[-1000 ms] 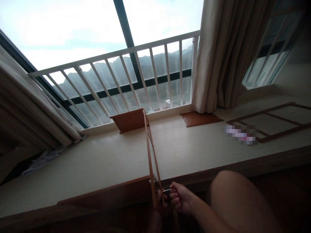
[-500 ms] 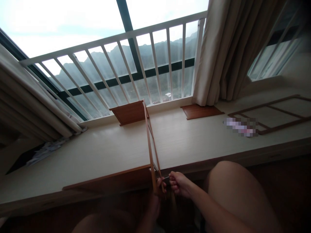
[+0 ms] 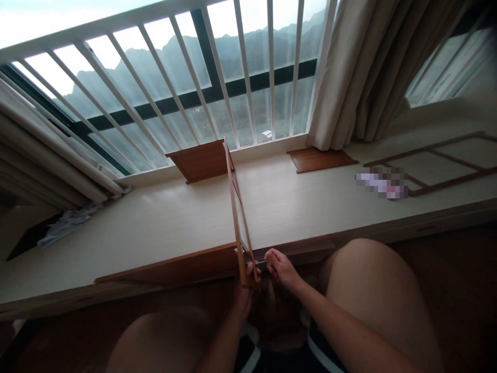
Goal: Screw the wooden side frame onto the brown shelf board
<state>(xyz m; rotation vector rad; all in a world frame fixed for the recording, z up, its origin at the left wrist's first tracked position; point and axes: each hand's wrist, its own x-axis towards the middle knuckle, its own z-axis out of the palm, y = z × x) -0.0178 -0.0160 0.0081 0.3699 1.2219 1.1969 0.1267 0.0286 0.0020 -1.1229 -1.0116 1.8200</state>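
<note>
A thin wooden frame (image 3: 235, 207) stands on edge across the pale window bench (image 3: 163, 223), running from the window to the front edge. My left hand (image 3: 245, 290) grips the frame's near corner from below, fingers wrapped round it. My right hand (image 3: 280, 268) is closed in a pinch on a small metal tool (image 3: 261, 264) whose tip touches that corner. A brown wooden panel (image 3: 171, 269) lies along the bench's front edge and meets the frame there. Another brown panel (image 3: 200, 159) leans at the frame's far end.
A flat brown panel (image 3: 319, 158) and a second open wooden frame (image 3: 438, 163) lie on the bench to the right. White railing bars (image 3: 217, 77) and curtains (image 3: 349, 72) back the bench. Crumpled paper (image 3: 64, 225) lies at left. My knees are below.
The view has tilted down, so my knees and forearms show more. Both hands stay at the frame's near corner, the right still pinching the small tool.
</note>
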